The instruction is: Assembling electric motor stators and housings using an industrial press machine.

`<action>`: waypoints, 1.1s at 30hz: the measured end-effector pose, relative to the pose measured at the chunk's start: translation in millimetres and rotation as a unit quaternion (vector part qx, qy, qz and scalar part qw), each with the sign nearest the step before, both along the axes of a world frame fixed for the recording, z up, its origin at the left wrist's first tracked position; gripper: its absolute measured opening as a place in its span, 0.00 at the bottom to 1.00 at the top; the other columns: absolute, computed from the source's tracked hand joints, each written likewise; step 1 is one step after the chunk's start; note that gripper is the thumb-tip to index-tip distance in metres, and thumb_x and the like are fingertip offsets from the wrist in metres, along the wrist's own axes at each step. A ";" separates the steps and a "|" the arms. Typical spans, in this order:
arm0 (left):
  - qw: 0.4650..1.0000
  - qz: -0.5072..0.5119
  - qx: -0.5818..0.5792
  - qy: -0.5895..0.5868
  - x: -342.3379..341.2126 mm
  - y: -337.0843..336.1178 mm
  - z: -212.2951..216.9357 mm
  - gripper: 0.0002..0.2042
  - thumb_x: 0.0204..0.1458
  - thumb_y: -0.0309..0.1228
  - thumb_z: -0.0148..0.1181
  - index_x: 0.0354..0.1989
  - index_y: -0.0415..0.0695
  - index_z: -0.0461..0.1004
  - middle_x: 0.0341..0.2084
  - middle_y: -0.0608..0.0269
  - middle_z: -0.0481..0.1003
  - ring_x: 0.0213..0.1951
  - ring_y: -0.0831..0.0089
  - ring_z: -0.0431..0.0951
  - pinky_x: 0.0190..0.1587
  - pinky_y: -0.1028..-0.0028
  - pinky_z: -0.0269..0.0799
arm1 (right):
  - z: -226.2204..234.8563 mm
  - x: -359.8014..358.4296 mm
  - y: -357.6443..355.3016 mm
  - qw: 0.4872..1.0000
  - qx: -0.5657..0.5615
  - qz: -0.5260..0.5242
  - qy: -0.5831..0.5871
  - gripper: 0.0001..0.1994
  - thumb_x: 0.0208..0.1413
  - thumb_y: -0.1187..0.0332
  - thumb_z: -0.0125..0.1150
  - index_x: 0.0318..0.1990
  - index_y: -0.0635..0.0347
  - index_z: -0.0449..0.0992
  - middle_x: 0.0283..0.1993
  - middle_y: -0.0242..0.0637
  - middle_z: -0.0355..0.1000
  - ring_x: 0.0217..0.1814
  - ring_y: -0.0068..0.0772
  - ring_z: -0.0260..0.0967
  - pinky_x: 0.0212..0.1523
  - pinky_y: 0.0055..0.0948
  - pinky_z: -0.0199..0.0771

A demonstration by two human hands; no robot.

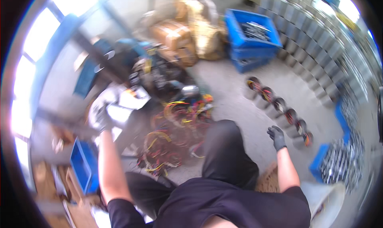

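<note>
Both arms are bare and stretched forward. The left hand (99,115) — in a pale glove, blurred — reaches up and out, fingers curled. The right hand (277,137) — dark-gloved — hangs loosely, fingers bent, holding nothing.

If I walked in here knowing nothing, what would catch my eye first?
Probably the tangle of red and yellow wires on the floor in front of the seated person. Next, a curved row of metal cylinders stuffed with coloured wire, just beyond the gloved right hand. Two stacked blue crates of metal parts stand behind.
</note>
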State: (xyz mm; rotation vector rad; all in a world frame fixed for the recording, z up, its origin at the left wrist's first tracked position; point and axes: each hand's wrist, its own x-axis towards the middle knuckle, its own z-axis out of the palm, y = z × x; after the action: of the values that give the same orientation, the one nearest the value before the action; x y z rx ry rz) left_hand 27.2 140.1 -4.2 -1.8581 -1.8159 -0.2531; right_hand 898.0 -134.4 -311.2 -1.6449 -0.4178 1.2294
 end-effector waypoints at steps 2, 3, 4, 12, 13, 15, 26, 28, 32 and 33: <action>0.994 0.066 0.012 -0.081 28.1 6.8 -17.0 0.20 0.62 0.28 0.51 0.63 0.55 0.76 0.63 0.53 0.74 0.66 0.53 0.71 0.74 0.57 0.60 | 89.0 -41.3 46.4 0.989 0.045 0.125 -0.063 0.27 0.66 0.54 0.60 0.67 0.60 0.71 0.58 0.42 0.80 0.59 0.39 0.79 0.63 0.39 0.70; 0.995 0.064 0.047 -0.063 36.1 7.5 -25.8 0.20 0.62 0.28 0.53 0.62 0.58 0.77 0.61 0.53 0.75 0.65 0.52 0.72 0.73 0.55 0.61 | 123.9 -64.0 69.0 0.966 0.141 0.184 -0.111 0.25 0.64 0.59 0.63 0.65 0.63 0.72 0.58 0.44 0.80 0.59 0.39 0.78 0.60 0.39 0.73; 0.988 0.032 0.120 -0.094 43.1 5.6 -27.9 0.16 0.63 0.30 0.55 0.56 0.55 0.82 0.54 0.52 0.80 0.62 0.53 0.74 0.70 0.55 0.63 | 161.1 -90.8 86.5 0.929 0.234 0.241 -0.153 0.24 0.63 0.64 0.66 0.63 0.66 0.74 0.58 0.45 0.80 0.58 0.39 0.78 0.58 0.38 0.76; 0.747 0.103 0.223 -0.618 73.8 -53.7 -2.1 0.21 0.59 0.46 0.66 0.39 0.34 0.84 0.32 0.45 0.85 0.34 0.61 0.84 0.46 0.62 0.76 | 357.0 -424.0 128.6 0.786 0.325 0.524 -0.051 0.22 0.64 0.65 0.66 0.61 0.66 0.75 0.60 0.43 0.78 0.62 0.38 0.75 0.65 0.35 0.72; 0.727 0.097 0.238 -0.636 76.2 -55.2 -4.6 0.20 0.59 0.44 0.68 0.38 0.34 0.84 0.32 0.47 0.85 0.34 0.65 0.84 0.45 0.63 0.77 | 340.6 -456.7 140.3 0.817 0.282 0.503 -0.004 0.21 0.64 0.65 0.65 0.61 0.65 0.75 0.61 0.42 0.77 0.62 0.39 0.75 0.66 0.35 0.72; 0.723 0.098 0.234 -0.642 87.5 -47.3 -0.5 0.19 0.60 0.44 0.67 0.38 0.35 0.84 0.31 0.47 0.85 0.35 0.63 0.85 0.45 0.63 0.77 | 279.4 -506.6 189.2 0.849 0.223 0.446 0.175 0.22 0.64 0.64 0.66 0.62 0.64 0.74 0.61 0.42 0.77 0.61 0.40 0.76 0.65 0.36 0.73; 0.649 0.058 0.095 -0.753 61.6 -61.3 -90.1 0.26 0.56 0.39 0.73 0.58 0.35 0.75 0.46 0.49 0.81 0.45 0.58 0.83 0.49 0.61 0.81 | 299.9 -637.4 200.5 0.865 0.084 0.265 0.418 0.24 0.63 0.60 0.64 0.63 0.58 0.72 0.57 0.45 0.75 0.56 0.44 0.76 0.56 0.43 0.81; 0.387 0.030 0.073 -0.919 82.9 -72.7 -81.5 0.26 0.56 0.40 0.73 0.57 0.35 0.75 0.47 0.50 0.81 0.45 0.58 0.83 0.50 0.60 0.81 | 323.3 -643.4 183.0 0.878 0.094 0.276 0.380 0.24 0.64 0.63 0.62 0.65 0.61 0.71 0.58 0.45 0.74 0.57 0.43 0.76 0.59 0.40 0.79; 0.083 0.032 0.032 -0.996 103.8 -93.4 -14.0 0.27 0.68 0.48 0.58 0.66 0.40 0.69 0.60 0.55 0.76 0.58 0.56 0.78 0.62 0.56 0.75 | 313.4 -646.1 197.3 0.881 0.287 0.322 0.196 0.21 0.66 0.69 0.61 0.64 0.66 0.72 0.58 0.40 0.76 0.60 0.35 0.74 0.61 0.36 0.75; 0.076 0.029 0.042 -0.996 99.4 -89.0 -18.9 0.27 0.68 0.48 0.58 0.66 0.40 0.69 0.60 0.55 0.76 0.58 0.56 0.78 0.62 0.56 0.75 | 315.7 -648.4 205.2 0.877 0.286 0.334 0.192 0.21 0.66 0.69 0.61 0.64 0.66 0.72 0.58 0.40 0.76 0.60 0.35 0.74 0.61 0.36 0.75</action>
State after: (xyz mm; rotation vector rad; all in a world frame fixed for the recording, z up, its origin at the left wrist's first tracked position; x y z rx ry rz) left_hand 126.6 51.1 -23.1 -0.1647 0.7574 1.6387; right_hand 249.6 70.8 4.5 -0.7224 -1.0361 1.6804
